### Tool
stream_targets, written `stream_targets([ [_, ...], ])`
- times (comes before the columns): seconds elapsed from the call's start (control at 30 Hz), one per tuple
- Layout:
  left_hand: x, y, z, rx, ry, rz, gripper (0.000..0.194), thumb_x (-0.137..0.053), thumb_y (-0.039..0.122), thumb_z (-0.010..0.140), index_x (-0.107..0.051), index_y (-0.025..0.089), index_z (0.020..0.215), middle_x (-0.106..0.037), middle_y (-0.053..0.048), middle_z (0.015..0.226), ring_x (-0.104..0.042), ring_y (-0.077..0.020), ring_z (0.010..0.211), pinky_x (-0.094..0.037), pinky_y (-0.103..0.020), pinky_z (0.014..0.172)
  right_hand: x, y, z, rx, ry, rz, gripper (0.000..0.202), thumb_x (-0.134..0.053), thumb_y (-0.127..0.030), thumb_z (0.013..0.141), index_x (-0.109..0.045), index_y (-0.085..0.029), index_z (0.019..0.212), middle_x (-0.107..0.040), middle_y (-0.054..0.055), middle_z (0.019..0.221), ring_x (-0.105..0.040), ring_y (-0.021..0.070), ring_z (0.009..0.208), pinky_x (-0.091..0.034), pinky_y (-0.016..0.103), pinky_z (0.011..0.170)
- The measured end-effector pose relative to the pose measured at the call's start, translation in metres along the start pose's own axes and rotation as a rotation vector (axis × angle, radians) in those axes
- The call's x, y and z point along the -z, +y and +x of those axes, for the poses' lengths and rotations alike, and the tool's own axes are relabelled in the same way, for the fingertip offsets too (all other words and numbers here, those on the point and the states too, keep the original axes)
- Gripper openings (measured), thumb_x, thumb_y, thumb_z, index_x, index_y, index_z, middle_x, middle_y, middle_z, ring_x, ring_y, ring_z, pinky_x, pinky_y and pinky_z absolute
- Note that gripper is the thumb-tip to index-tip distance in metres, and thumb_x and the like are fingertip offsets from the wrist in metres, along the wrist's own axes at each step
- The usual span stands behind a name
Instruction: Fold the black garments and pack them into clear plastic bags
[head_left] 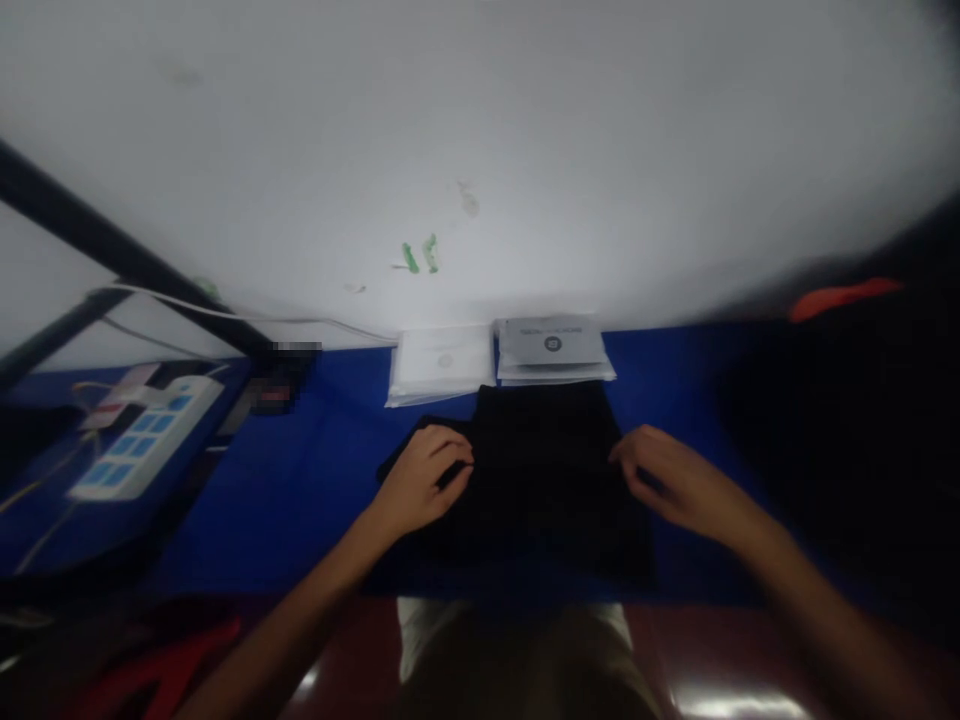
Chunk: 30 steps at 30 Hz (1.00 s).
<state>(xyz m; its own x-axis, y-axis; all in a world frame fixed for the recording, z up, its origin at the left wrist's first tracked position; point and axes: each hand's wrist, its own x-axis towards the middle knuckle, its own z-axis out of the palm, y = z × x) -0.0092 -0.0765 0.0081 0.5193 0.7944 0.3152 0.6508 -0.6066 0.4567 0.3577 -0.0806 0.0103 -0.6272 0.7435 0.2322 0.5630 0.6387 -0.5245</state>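
Observation:
A black cloth (551, 470) lies spread on the blue table (300, 490) in front of me, its details lost in the dark. My left hand (427, 475) is at its left part, thumb and fingers bent together as if pinching the fabric. On the opposite side, my right hand (667, 475) has its fingertips together at the cloth's right edge. Just behind the cloth sit two stacks of flat packets, a white stack (444, 362) and a greyer stack (553, 345) with a dark round logo.
A white power strip (146, 440) with blue sockets and cables lies at the left, beyond a black frame bar (135, 265). A pale wall (600, 180) rises behind the table. A large dark mass (862, 450) fills the right side, with something orange on top.

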Motion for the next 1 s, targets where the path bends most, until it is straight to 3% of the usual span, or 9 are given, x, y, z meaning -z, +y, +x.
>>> stream_targets([
  [0.13,-0.003,0.010,-0.022,-0.025,-0.042,0.027,0.010,-0.055,0.018,0.089,-0.062,0.021,0.095,-0.064,-0.007,0.103,-0.058,-0.0217,0.101,-0.046,-0.040,0.089,-0.010,-0.005,-0.016,-0.042,-0.031,-0.033,0.013,-0.047,-0.016,0.090,-0.055,-0.023,0.097,-0.064,0.008,0.095,-0.060,0.0227,0.090,-0.051,0.038,0.078],
  [0.27,-0.013,0.016,-0.032,-0.001,-0.068,0.036,0.011,-0.055,0.019,0.090,-0.065,0.021,0.096,-0.063,-0.007,0.106,-0.058,-0.0217,0.102,-0.045,-0.039,0.090,-0.017,-0.008,-0.015,-0.062,-0.021,-0.104,0.025,-0.051,-0.020,0.091,-0.057,-0.021,0.115,-0.066,0.008,0.098,-0.061,0.0229,0.091,-0.051,0.040,0.082],
  [0.37,-0.015,0.013,-0.041,0.052,-0.011,0.035,0.014,-0.055,0.022,0.092,-0.066,0.023,0.101,-0.063,-0.007,0.108,-0.058,-0.0220,0.104,-0.046,-0.040,0.091,-0.021,-0.010,-0.011,-0.061,-0.009,-0.131,0.024,-0.054,-0.029,0.092,-0.062,-0.020,0.114,-0.068,0.008,0.094,-0.063,0.0229,0.087,-0.052,0.039,0.081],
  [0.53,-0.002,-0.016,-0.063,0.349,0.273,0.236,0.021,-0.057,0.033,0.091,-0.061,0.022,0.108,-0.064,-0.008,0.105,-0.059,-0.0249,0.102,-0.047,-0.042,0.092,-0.024,-0.010,-0.004,-0.064,0.050,-0.174,0.023,-0.051,-0.034,0.095,-0.067,-0.021,0.106,-0.070,0.007,0.087,-0.064,0.0220,0.081,-0.051,0.038,0.076],
  [0.6,0.004,-0.027,-0.071,0.506,0.269,0.286,0.031,-0.057,0.042,0.089,-0.059,0.021,0.112,-0.065,-0.008,0.103,-0.061,-0.0255,0.096,-0.051,-0.040,0.084,-0.024,-0.011,0.002,-0.055,0.059,-0.190,0.024,-0.050,-0.034,0.096,-0.067,-0.020,0.105,-0.069,0.007,0.084,-0.064,0.0216,0.078,-0.050,0.037,0.075],
  [0.73,0.011,-0.034,-0.076,0.704,0.171,0.257,0.037,-0.054,0.048,0.089,-0.056,0.023,0.116,-0.066,-0.002,0.086,-0.062,-0.0166,0.059,-0.048,-0.027,0.054,-0.022,-0.020,0.023,-0.010,0.051,-0.209,0.026,-0.049,-0.035,0.096,-0.067,-0.019,0.105,-0.068,0.007,0.081,-0.062,0.0214,0.076,-0.049,0.036,0.072],
  [0.8,0.015,-0.031,-0.071,0.691,0.183,0.286,0.034,-0.052,0.044,0.090,-0.056,0.024,0.117,-0.065,0.000,0.083,-0.061,-0.0154,0.057,-0.047,-0.026,0.054,-0.021,-0.029,0.038,0.025,0.037,-0.222,0.027,-0.049,-0.036,0.097,-0.067,-0.018,0.105,-0.068,0.008,0.082,-0.062,0.0216,0.077,-0.048,0.035,0.072],
  [0.9,0.022,-0.022,-0.060,0.632,0.249,0.335,0.034,-0.052,0.040,0.090,-0.057,0.024,0.120,-0.065,-0.001,0.086,-0.065,-0.0176,0.071,-0.048,-0.026,0.061,-0.022,-0.043,0.059,0.073,0.021,-0.222,0.030,-0.047,-0.038,0.098,-0.066,-0.017,0.105,-0.068,0.009,0.082,-0.062,0.0220,0.078,-0.048,0.036,0.073],
  [1.0,0.028,-0.010,-0.045,0.569,0.341,0.263,0.033,-0.054,0.040,0.090,-0.058,0.024,0.119,-0.064,0.000,0.086,-0.064,-0.0165,0.072,-0.049,-0.026,0.065,-0.028,-0.059,0.075,0.057,0.010,-0.151,0.030,-0.047,-0.039,0.097,-0.064,-0.017,0.108,-0.069,0.008,0.084,-0.064,0.0224,0.081,-0.049,0.036,0.074],
])
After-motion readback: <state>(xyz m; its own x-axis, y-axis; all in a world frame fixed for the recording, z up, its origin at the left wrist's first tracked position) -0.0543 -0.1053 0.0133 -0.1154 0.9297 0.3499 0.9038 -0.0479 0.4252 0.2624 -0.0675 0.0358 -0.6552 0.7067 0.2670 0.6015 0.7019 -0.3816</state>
